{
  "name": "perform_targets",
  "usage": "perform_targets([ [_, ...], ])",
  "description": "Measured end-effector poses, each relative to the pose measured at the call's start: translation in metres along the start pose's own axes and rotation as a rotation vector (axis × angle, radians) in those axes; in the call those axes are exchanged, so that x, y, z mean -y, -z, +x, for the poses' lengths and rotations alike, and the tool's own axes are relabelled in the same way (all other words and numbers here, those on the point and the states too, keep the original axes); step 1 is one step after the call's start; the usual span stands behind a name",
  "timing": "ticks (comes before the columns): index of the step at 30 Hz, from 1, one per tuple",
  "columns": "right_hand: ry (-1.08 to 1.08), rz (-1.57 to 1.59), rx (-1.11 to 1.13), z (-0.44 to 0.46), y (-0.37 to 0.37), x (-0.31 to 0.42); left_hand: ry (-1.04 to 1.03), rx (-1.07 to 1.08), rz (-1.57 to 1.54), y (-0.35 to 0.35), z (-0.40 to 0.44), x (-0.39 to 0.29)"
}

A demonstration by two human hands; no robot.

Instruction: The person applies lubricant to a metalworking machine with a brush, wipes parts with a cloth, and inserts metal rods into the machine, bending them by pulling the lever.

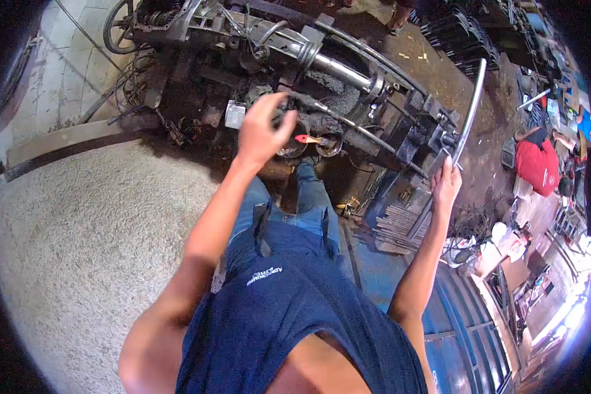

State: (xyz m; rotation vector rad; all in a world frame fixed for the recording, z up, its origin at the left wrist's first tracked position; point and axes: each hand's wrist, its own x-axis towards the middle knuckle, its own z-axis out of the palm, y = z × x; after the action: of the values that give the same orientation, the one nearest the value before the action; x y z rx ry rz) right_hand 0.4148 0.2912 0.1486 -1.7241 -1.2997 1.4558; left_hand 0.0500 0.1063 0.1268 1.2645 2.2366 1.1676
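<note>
My left hand (264, 130) is raised in front of the long machine, thumb and fingers curved apart with nothing seen between them. Its fingertips are near the inner end of a thin shiny rod (351, 123) on the machine. Just right of this hand, a brush with a red-tipped handle (306, 139) rests across a round container (329, 146). At the machine's right end, my right hand (445, 187) has its fingers closed round a metal bar, mostly hidden by the hand. A long, slightly bent shiny tube (473, 108) rises just beyond its fingertips.
A thick polished cylinder (341, 71) runs along the machine. Below it stands a small pale box (235, 113). Metal strips (400, 226) are stacked beside my right forearm. A blue ribbed metal panel (463, 322) lies lower right. Farther right, a person in a red shirt (537, 167) bends down.
</note>
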Motion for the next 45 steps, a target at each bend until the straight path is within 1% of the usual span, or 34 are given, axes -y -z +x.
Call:
perform_targets([
  [1, 0.011, -0.039, 0.013, -0.001, 0.000, 0.002, 0.130, -0.039, 0.035, 0.013, -0.020, 0.011],
  [2, 0.025, -0.075, 0.023, -0.001, 0.000, 0.003, 0.196, -0.109, 0.064, 0.016, -0.042, 0.036],
  [4, 0.005, -0.105, -0.008, -0.002, -0.001, 0.002, 0.612, -0.150, -0.284, 0.008, -0.092, 0.098],
  [5, 0.001, -0.136, -0.027, 0.000, -0.002, 0.002, 0.709, -0.107, -0.325, -0.001, -0.113, 0.132],
  [7, 0.047, -0.140, -0.017, 0.001, 0.000, -0.002, 0.973, 0.009, -0.412, -0.014, -0.132, 0.142],
  [8, 0.047, -0.155, -0.025, 0.003, 0.002, -0.004, 0.971, 0.013, -0.416, -0.022, -0.137, 0.145],
  [10, 0.068, -0.206, -0.050, 0.005, 0.002, -0.005, 1.048, 0.047, -0.691, -0.036, -0.143, 0.153],
  [11, 0.087, -0.257, -0.072, 0.003, 0.002, -0.006, 1.047, 0.049, -0.690, -0.039, -0.146, 0.158],
  [14, 0.108, -0.191, -0.056, 0.004, 0.004, -0.010, 1.115, -0.088, -0.911, -0.051, -0.145, 0.167],
  [15, 0.114, -0.160, -0.047, 0.005, 0.005, -0.011, 1.106, -0.081, -0.916, -0.056, -0.148, 0.180],
  [17, 0.099, -0.185, -0.077, 0.007, 0.004, -0.013, 1.030, 0.095, -0.321, -0.066, -0.150, 0.209],
  [18, 0.103, -0.186, -0.054, 0.009, 0.003, -0.016, 0.905, -0.083, -0.199, -0.071, -0.152, 0.199],
  [19, 0.110, -0.186, -0.043, 0.008, 0.004, -0.013, 0.884, -0.062, -0.204, -0.067, -0.148, 0.189],
  [21, 0.128, -0.281, -0.093, 0.006, 0.002, -0.008, 1.161, -0.031, -0.595, -0.062, -0.138, 0.172],
  [22, 0.120, -0.233, -0.057, 0.005, 0.003, -0.007, 1.198, 0.046, -0.663, -0.059, -0.136, 0.177],
  [23, 0.153, -0.287, -0.081, 0.017, 0.008, -0.021, 1.238, 0.121, -0.728, -0.053, -0.134, 0.188],
  [24, 0.165, -0.312, -0.110, 0.022, 0.008, -0.029, 1.207, 0.186, -0.851, -0.048, -0.132, 0.201],
  [27, 0.216, -0.307, -0.116, 0.025, 0.005, -0.032, 1.207, 0.203, -0.897, -0.030, -0.109, 0.165],
  [29, 0.185, -0.319, -0.135, 0.015, 0.002, -0.022, 1.284, 0.085, -1.220, -0.020, -0.088, 0.146],
  [31, 0.180, -0.331, -0.131, 0.009, 0.000, -0.018, 1.334, -0.008, -1.310, -0.026, -0.072, 0.142],
  [32, 0.202, -0.335, -0.138, 0.010, 0.002, -0.019, 1.326, -0.003, -1.305, -0.027, -0.067, 0.141],
  [33, 0.204, -0.329, -0.141, 0.008, 0.003, -0.016, 1.364, -0.016, -1.281, -0.029, -0.065, 0.139],
  [34, 0.204, -0.380, -0.131, 0.007, 0.004, -0.013, 1.401, -0.032, -1.258, -0.030, -0.062, 0.137],
  [35, 0.200, -0.428, -0.123, 0.007, 0.004, -0.011, 1.394, -0.031, -1.253, -0.029, -0.060, 0.135],
  [37, 0.177, -0.430, -0.135, 0.002, 0.002, -0.004, 1.477, -0.045, -1.188, -0.025, -0.060, 0.130],
  [38, 0.157, -0.444, -0.141, -0.001, 0.002, 0.000, 1.413, 0.006, -1.233, -0.023, -0.065, 0.137],
  [41, 0.181, -0.472, -0.145, -0.001, 0.001, 0.001, 1.420, 0.024, -1.146, -0.019, -0.069, 0.123],
  [42, 0.174, -0.456, -0.136, -0.008, 0.000, 0.009, 1.364, 0.024, -1.100, -0.020, -0.073, 0.126],
  [43, 0.174, -0.450, -0.127, -0.009, -0.001, 0.012, 1.351, 0.058, -1.097, -0.020, -0.075, 0.129],
  [45, 0.230, -0.512, -0.191, -0.014, -0.005, 0.014, 1.335, 0.063, -1.060, -0.020, -0.078, 0.130],
])
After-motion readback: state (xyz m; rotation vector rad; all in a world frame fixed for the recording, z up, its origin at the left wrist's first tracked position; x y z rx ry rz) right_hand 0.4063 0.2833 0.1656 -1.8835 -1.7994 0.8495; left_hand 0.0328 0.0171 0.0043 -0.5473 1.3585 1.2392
